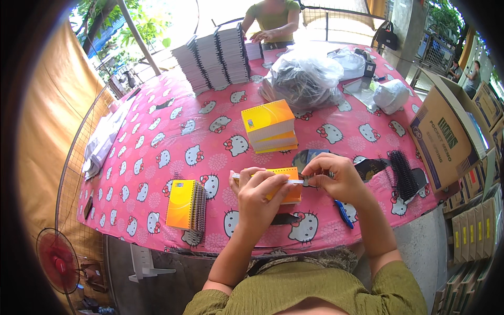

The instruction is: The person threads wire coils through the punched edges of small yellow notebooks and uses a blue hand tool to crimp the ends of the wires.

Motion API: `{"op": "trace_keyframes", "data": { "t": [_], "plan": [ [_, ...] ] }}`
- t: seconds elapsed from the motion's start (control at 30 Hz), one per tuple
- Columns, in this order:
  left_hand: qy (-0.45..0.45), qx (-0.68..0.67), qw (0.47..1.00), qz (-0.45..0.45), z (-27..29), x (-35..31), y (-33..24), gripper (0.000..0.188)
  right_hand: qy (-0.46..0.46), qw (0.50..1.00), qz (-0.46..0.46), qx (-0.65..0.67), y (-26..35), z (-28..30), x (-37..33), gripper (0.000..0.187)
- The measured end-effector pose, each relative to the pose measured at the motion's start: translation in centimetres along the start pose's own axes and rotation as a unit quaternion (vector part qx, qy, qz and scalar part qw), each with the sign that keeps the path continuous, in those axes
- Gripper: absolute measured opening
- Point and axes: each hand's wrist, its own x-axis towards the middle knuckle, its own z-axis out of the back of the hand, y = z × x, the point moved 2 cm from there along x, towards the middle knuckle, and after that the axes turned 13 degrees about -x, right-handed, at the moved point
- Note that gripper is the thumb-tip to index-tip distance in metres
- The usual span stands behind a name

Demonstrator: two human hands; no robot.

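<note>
My left hand [258,193] is closed around a small notepad [294,181], which I see edge-on as a thin white strip. At the notepad's right end, the fingers of my right hand [333,176] pinch together; whatever lies between them is too small to make out. Below the hands is a low stack of orange notepads [287,195] with punched edges. Farther off stands a taller stack of yellow-orange notepads [269,116]. To the left sits a stack of spiral-bound yellow notepads [182,205]. A blue cutter-like tool [344,214] lies beside my right forearm.
A pink table cover [142,210] spreads beneath everything. Black spiral coils [403,176] lie at right, near an open cardboard box [446,131]. Tall notebook stacks [212,60] and a clear plastic bag [307,79] stand farther back. Across the table is another person [273,23].
</note>
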Motion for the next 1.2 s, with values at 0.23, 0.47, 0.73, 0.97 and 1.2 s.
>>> {"op": "trace_keyframes", "data": {
  "t": [0.23,0.47,0.73,0.97,1.2],
  "plan": [
    [-0.025,0.034,0.999,-0.002,0.0,-0.2,-0.3,0.035,0.014,1.000,-0.014,-0.013,0.8,-0.5,-0.5,0.015],
    [-0.019,0.030,0.999,0.003,0.4,-0.4,-0.2,0.029,-0.065,0.973,0.062,-0.213,1.6,-1.6,-0.8,0.012],
    [-0.027,0.016,0.999,-0.008,0.2,-0.5,-0.2,0.021,-0.078,0.972,0.070,-0.211,2.7,-1.4,-0.8,0.012],
    [-0.029,0.023,0.999,-0.010,0.4,-0.2,-0.7,0.021,-0.107,0.964,0.071,-0.233,3.2,-1.9,-1.1,0.024],
    [-0.036,0.018,0.999,-0.037,0.1,-0.7,0.0,0.017,-0.131,0.965,0.075,-0.213,3.6,-2.4,-0.9,0.015]
  ]
}}
